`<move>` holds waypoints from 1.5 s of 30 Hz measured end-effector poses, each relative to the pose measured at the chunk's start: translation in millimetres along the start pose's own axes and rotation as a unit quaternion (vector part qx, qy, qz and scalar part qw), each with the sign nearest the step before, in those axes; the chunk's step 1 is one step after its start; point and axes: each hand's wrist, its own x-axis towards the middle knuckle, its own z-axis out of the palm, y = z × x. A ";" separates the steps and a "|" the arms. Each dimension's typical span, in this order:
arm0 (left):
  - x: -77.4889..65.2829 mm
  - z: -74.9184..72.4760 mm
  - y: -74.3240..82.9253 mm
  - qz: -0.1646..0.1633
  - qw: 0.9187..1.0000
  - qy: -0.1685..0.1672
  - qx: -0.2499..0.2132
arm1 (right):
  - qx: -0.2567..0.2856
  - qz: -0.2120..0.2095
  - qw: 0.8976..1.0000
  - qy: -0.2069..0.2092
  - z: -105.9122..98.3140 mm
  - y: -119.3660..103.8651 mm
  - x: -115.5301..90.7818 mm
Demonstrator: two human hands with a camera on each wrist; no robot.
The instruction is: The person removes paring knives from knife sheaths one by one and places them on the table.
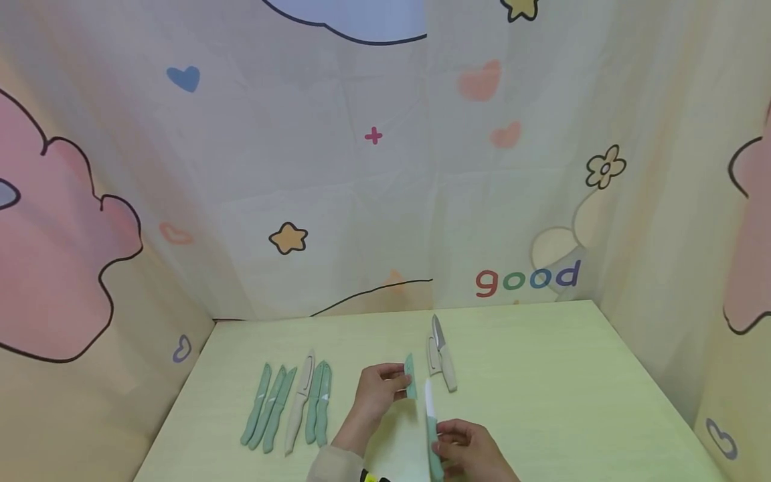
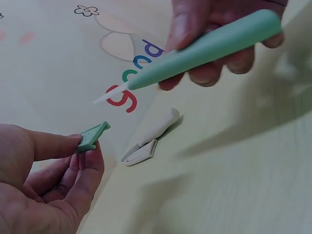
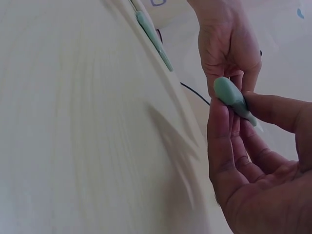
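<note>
My left hand (image 1: 378, 389) pinches a green knife sheath (image 1: 410, 376) between thumb and fingers, above the table. In the left wrist view the sheath (image 2: 92, 137) shows its open end toward the right. My right hand (image 1: 468, 447) grips a green-handled knife (image 1: 433, 435) by its handle, its pale blade pointing away from me. The blade tip stands apart from the sheath, a little to its right. In the right wrist view the butt of the green handle (image 3: 227, 91) sits between thumb and fingers, and the blade is mostly hidden.
Beyond my hands lie a bare white-handled knife (image 1: 446, 365) and its white sheath (image 1: 434, 355), side by side. At the left, several sheathed green knives (image 1: 278, 410) lie in a row with one sheathed white knife (image 1: 298, 407). A printed curtain (image 1: 337, 201) hangs behind the table (image 1: 560, 388).
</note>
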 end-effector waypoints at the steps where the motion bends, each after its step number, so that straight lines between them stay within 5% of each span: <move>1: -1.7 0.3 -0.5 -0.002 1.000 -0.003 0.000 | -0.001 -0.002 1.000 0.002 -0.9 -0.3 0.8; 28: -27.2 13.0 -18.1 -0.020 0.999 -0.041 0.005 | 0.009 -0.032 0.999 0.026 -4.3 -9.2 16.5; 45: -29.6 14.2 -24.8 -0.015 0.999 -0.049 0.002 | 0.030 -0.036 0.996 0.076 1.9 -13.0 27.6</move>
